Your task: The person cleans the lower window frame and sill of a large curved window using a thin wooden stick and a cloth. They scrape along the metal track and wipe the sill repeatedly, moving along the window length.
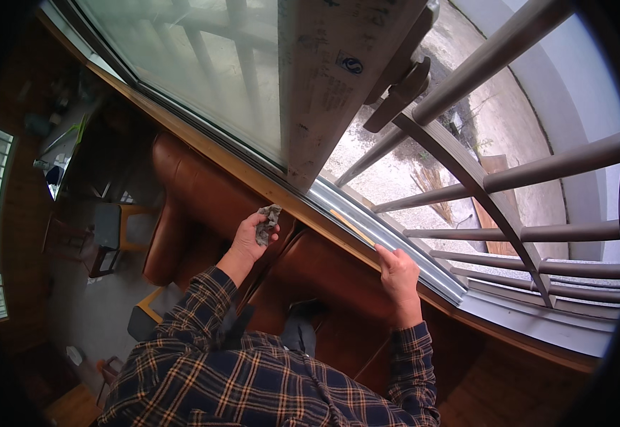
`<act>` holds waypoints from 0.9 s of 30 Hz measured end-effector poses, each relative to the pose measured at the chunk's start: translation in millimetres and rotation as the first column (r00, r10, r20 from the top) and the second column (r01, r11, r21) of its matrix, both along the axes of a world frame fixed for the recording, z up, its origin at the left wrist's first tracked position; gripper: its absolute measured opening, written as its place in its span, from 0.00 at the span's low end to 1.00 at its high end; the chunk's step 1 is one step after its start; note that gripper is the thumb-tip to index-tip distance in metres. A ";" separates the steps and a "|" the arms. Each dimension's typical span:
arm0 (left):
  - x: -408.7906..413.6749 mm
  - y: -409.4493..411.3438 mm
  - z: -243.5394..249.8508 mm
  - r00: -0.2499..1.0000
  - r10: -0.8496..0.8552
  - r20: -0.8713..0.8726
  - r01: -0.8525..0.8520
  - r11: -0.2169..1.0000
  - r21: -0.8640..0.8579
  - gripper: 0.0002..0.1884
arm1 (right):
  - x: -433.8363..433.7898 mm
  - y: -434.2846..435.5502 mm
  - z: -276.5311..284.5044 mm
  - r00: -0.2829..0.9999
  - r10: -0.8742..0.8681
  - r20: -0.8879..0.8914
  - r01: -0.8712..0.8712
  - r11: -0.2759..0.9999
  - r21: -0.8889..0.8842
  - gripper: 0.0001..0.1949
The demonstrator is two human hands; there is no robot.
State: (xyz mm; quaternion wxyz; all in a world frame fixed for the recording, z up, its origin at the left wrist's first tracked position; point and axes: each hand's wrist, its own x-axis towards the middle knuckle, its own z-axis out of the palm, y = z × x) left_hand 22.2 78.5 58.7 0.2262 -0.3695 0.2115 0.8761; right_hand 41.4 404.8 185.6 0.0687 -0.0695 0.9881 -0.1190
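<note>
My left hand [245,238] grips a crumpled grey cloth or wad [268,224] above the back of a brown leather sofa [208,171]. In my right hand [398,269] is a thin yellowish stick [351,227], perhaps bamboo, with its far end pointing up and left. The stick lies over the metal track [342,200] of a sliding window; whether it touches the track I cannot tell. Beside the track runs a wooden sill edge [288,202]. The window sash frame [336,80] stands to the upper left of my right hand and bears printed writing.
Brown metal window bars [451,190] close off the outside, with a dark latch handle [399,96] on the sash near them. A frosted-looking glass pane [203,69] fills the upper left. Stools [110,227] stand on the grey floor [83,309] behind the sofa.
</note>
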 end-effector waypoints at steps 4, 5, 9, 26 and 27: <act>5.0 -29.7 2.6 1.000 0.001 -0.006 -0.001 0.998 -0.063 0.15 | 29.8 -10.0 -17.0 0.992 -0.125 0.002 0.122 0.967 -0.225 0.09; 6.7 -37.0 1.0 1.000 0.006 -0.013 -0.007 0.997 -0.078 0.15 | 40.4 -14.0 -21.6 0.985 -0.161 0.058 0.170 0.950 -0.261 0.09; 8.1 -55.7 17.0 0.999 0.046 0.002 -0.045 0.974 -0.224 0.16 | 81.7 -46.0 -53.8 0.978 -0.163 0.127 0.189 0.955 -0.230 0.07; 61.3 -65.0 32.4 0.901 -0.420 0.107 0.433 0.860 -0.269 0.16 | 67.6 -182.8 -73.5 0.872 -0.156 0.463 0.381 0.811 -0.444 0.12; 57.5 -61.5 41.0 0.875 -0.477 0.084 0.478 0.821 -0.312 0.15 | 61.1 -189.2 -59.2 0.879 -0.183 0.441 0.390 0.809 -0.440 0.12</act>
